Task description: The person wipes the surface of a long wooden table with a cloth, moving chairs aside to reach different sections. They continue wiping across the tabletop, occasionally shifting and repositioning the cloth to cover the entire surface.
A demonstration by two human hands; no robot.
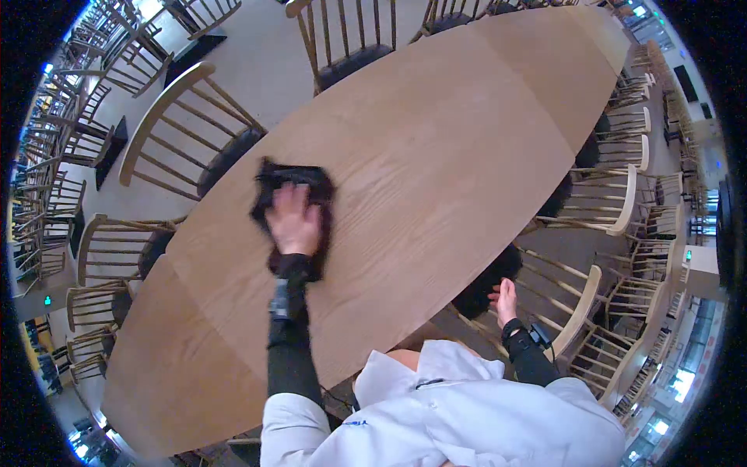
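My left hand (294,222) lies on a dark, crumpled cloth (319,180), its fingers spread and slightly blurred. The cloth rests on the long wooden table (436,156), near its far-left edge, and shows on all sides of the hand. Off the table's right-hand edge is my right hand (506,300), beside the dark seat of a wooden chair (583,300). Its fingers are loosely bent and a little apart, with nothing visible in them. Dark sleeves cover both forearms, and each wrist carries a small strapped device.
Spindle-back chairs ring the table; one chair (194,128) stands close to the cloth, another chair (346,47) farther along. Several more line the right side, close to my right arm. Stacked chairs and tables (85,117) fill the left background.
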